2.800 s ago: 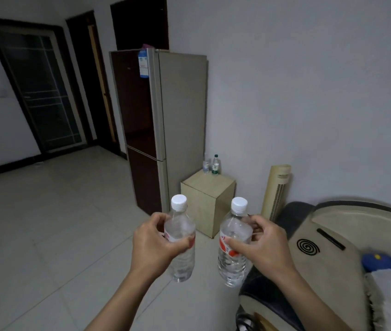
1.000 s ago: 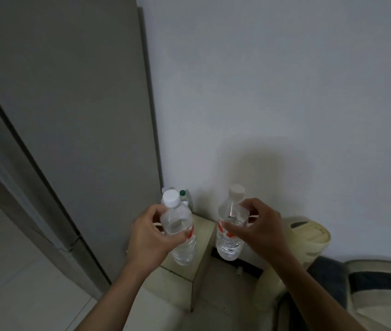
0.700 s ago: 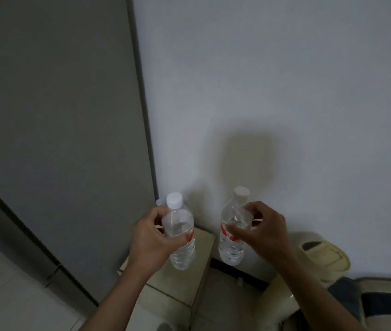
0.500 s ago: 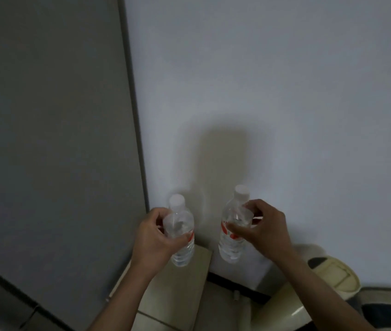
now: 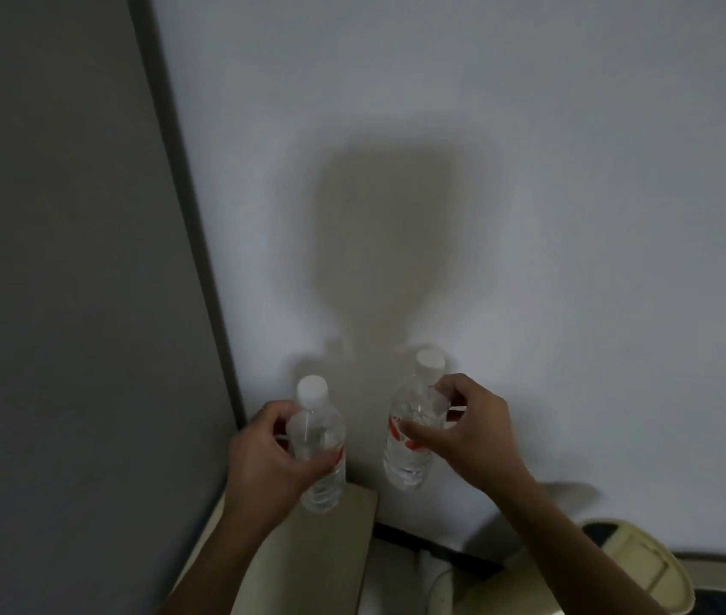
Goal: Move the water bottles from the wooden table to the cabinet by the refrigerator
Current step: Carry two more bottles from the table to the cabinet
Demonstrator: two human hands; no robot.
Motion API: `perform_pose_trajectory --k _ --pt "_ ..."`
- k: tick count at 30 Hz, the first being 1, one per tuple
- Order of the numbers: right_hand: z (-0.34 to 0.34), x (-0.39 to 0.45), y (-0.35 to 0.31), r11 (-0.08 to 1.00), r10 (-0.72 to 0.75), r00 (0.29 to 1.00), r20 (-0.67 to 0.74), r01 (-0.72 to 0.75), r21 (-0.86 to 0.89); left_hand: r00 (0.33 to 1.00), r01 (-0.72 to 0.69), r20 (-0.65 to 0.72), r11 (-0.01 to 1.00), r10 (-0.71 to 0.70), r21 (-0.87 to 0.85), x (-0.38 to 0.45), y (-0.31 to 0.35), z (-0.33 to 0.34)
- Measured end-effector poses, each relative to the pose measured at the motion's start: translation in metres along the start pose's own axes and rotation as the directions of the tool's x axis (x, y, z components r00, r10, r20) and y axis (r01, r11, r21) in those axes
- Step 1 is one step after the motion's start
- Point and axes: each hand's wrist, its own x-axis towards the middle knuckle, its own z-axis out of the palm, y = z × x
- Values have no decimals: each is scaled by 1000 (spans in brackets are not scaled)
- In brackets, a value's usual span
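Observation:
Two clear water bottles with white caps and red labels are upright in the air. My left hand grips the left bottle round its middle, above the far part of the small beige cabinet. The right bottle is held by my right hand near its shoulder; it hangs just past the cabinet's right edge, close to the wall. The bottles seen earlier on the cabinet are hidden behind my left hand.
The refrigerator's grey side fills the left, right against the cabinet. A white wall stands close ahead. A cream tower fan top sits at the lower right, with a dark skirting strip by the floor.
I have walked across the room up to the cabinet. Over the last second both bottles moved forward and down over the cabinet's far end, and the view tilted closer to the wall.

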Motion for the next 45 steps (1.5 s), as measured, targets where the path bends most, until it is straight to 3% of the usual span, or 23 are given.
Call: perform_pose_trajectory --k 10,18,28,45 --pt "25 80 57 984 -151 962 228 125 124 964 130 -249 984 -96 123 22 -4 41" --pt "59 103 77 974 -151 912 381 72 213 911 256 -382 939 -156 227 4 -5 54" --pt "91 93 99 976 -189 861 473 109 190 862 401 -412 894 -294 202 -14 -54 62" --pt "169 52 187 997 9 819 573 -52 59 799 544 -392 826 -456 149 -42 -164 88"
